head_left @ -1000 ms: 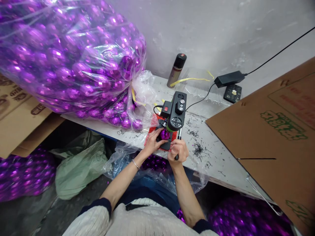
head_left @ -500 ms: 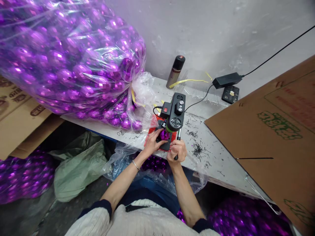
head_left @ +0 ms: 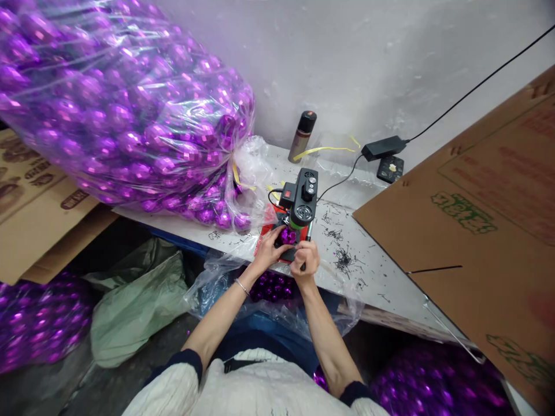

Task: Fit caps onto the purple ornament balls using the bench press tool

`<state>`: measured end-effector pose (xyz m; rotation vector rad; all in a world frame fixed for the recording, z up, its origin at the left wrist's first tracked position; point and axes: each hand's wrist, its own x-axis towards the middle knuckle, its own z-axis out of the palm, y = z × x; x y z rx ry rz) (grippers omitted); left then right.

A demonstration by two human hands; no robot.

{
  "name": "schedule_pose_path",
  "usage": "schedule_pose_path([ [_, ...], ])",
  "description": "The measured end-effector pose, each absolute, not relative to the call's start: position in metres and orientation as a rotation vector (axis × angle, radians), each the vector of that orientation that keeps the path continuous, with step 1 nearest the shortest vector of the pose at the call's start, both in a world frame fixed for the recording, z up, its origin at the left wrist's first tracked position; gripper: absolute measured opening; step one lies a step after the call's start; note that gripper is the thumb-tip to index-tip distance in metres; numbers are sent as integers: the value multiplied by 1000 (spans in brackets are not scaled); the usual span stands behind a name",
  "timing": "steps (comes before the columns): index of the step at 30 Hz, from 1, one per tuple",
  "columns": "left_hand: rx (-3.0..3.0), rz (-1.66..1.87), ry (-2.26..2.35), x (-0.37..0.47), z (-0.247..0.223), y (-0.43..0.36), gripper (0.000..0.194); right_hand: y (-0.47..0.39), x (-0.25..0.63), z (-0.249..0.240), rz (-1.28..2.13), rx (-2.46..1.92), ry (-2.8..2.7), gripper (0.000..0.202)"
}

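A small black bench drill press (head_left: 304, 197) stands on the white table, on a red base sheet (head_left: 265, 229). Beneath its green-ringed head sits a shiny purple faceted ball (head_left: 288, 235). My left hand (head_left: 269, 251) grips that ball from the left, thumb in front and fingers behind. Closed round the press's lever (head_left: 303, 266) on the right side is my right hand (head_left: 306, 260); the lever's dark end shows below the fist. The contact between the drill tip and the ball is hidden by the head.
A big clear bag of purple balls (head_left: 143, 127) leans over the table's left. Behind the press are a spray can (head_left: 302, 137) and a power adapter (head_left: 384, 148). Black shavings (head_left: 344, 258) litter the table (head_left: 377, 277). A cardboard box (head_left: 477, 231) bounds the right; more balls (head_left: 273, 288) lie below.
The whole view has shifted a little. My right fist has stayed on the lever and my left hand on the ball; no clear change in either grip.
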<state>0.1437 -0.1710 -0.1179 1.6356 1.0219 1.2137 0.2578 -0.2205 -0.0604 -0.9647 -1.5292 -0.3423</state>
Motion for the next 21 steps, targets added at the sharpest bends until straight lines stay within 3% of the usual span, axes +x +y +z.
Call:
schedule_pose_path([
  [8, 1857, 1369, 1147, 135, -122, -198, 65, -227, 256, 8, -124, -1136, -1420, 26],
  [14, 2351, 1203, 1041, 105, -158, -287, 73, -229, 256, -3, -177, -1098, -1479, 23],
  [17, 2351, 1191, 1071, 100, -161, -289, 62, -229, 255, -11, -173, -1085, -1461, 23],
  [20, 2280, 1388, 1174, 94, -135, -238, 30, -229, 254, -13, -165, -1080, -1464, 23],
  [21, 2252, 1434, 1268, 90, -121, -211, 28, -229, 254, -13, -165, -1080, -1465, 23],
])
